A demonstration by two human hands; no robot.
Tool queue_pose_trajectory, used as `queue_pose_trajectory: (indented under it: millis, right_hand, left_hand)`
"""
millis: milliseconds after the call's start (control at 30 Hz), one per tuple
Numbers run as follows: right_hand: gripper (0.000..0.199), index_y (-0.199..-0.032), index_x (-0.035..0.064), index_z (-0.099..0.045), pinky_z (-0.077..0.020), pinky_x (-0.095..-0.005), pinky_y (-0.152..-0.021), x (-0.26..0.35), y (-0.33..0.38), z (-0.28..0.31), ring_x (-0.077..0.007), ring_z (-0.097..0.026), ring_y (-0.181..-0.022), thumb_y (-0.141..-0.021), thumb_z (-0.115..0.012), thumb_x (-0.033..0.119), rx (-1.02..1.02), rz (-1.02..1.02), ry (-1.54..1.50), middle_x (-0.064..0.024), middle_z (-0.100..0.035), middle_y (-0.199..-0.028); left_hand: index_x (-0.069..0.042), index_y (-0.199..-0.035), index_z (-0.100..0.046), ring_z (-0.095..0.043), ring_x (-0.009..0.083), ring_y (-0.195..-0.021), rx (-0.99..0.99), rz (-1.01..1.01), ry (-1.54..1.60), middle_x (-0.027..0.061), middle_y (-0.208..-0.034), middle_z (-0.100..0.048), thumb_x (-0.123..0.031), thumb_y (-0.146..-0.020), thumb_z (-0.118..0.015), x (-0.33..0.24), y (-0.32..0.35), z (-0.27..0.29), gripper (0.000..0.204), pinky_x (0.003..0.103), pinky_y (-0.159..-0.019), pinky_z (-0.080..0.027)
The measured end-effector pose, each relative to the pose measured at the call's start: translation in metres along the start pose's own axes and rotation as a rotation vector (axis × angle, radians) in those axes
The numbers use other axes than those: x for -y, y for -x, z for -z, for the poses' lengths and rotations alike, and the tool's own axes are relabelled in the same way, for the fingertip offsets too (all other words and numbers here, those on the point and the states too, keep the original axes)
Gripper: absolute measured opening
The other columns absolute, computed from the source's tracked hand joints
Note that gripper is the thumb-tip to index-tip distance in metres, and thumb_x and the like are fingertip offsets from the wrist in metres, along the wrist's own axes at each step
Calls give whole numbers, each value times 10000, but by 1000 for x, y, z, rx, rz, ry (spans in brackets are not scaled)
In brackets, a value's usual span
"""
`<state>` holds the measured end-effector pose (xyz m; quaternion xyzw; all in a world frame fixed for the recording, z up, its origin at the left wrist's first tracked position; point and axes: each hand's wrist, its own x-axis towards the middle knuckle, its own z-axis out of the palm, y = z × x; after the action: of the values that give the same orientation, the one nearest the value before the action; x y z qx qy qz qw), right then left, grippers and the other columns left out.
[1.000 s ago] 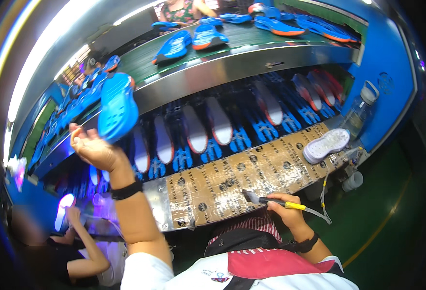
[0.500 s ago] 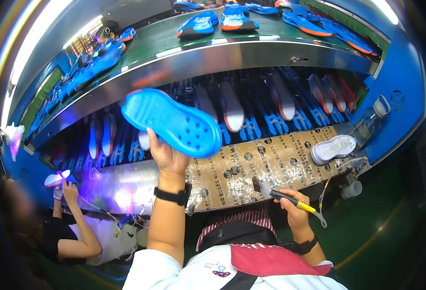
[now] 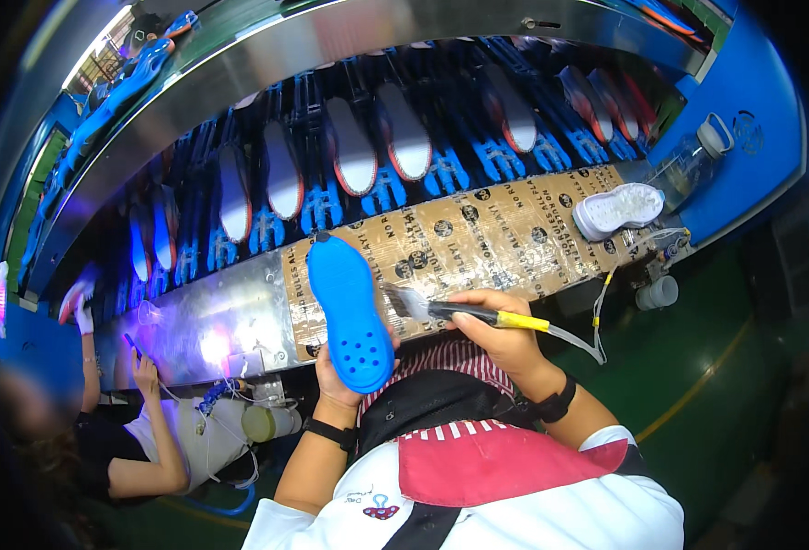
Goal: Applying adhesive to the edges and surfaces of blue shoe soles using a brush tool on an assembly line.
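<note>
My left hand (image 3: 342, 378) grips the heel end of a bright blue clog-type shoe (image 3: 349, 307) with round holes. The shoe is held over the front of the cardboard-covered bench (image 3: 515, 234), its toe pointing away from me. My right hand (image 3: 505, 335) holds a brush (image 3: 455, 310) with a yellow-and-black handle. The bristles point left and sit just right of the blue shoe, not clearly touching it. A thin tube (image 3: 583, 339) runs from the brush handle off to the right.
A conveyor (image 3: 404, 147) behind the bench carries several white-soled shoes on blue holders. A white shoe sole (image 3: 617, 209) lies on the bench at right, near a clear jug (image 3: 689, 165). A co-worker (image 3: 138, 431) sits at my left by a purple-lit metal plate (image 3: 212, 335).
My left hand brought the blue shoe down from up near the conveyor to just in front of my chest. The brush in my right hand moved left, close to the shoe.
</note>
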<state>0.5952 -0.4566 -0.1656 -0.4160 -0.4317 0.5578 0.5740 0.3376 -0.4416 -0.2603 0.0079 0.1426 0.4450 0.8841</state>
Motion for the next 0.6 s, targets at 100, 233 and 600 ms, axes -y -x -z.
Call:
queue_pose_trajectory:
  millis: [100,233,600]
  right_hand:
    - [215,-965,-29,-670,-474,-227,-636,9,-3,-17,-89,-616,-713,-793,-678,101,33,66,143,-68,-680,-825]
    - [251,-936,-21,-668,-480,-269,-623,33,-8,-41,-152,-627,-681,-745,-697,139,118,251,344,-104,-658,-765]
    - [220,-863,19,-619,-489,-336,-559,36,-29,-76,-248,-581,-664,-672,-704,88,-62,895,957,-87,-570,-665]
  left_hand:
    - [-28,-1387,-363,-519,462,-1120,74,-14,-57,277,-1317,-452,-600,-837,-408,7,0,-7,795,580,-865,-485]
    - [-50,-1366,-391,-537,411,-1122,209,-118,-198,219,-1264,-520,-610,-816,-494,13,-1,-29,792,543,-916,-471]
    - [-64,-1375,-382,-544,283,-1171,11,80,-471,136,-1298,-531,-471,-839,-633,22,6,-20,719,442,-1010,-431]
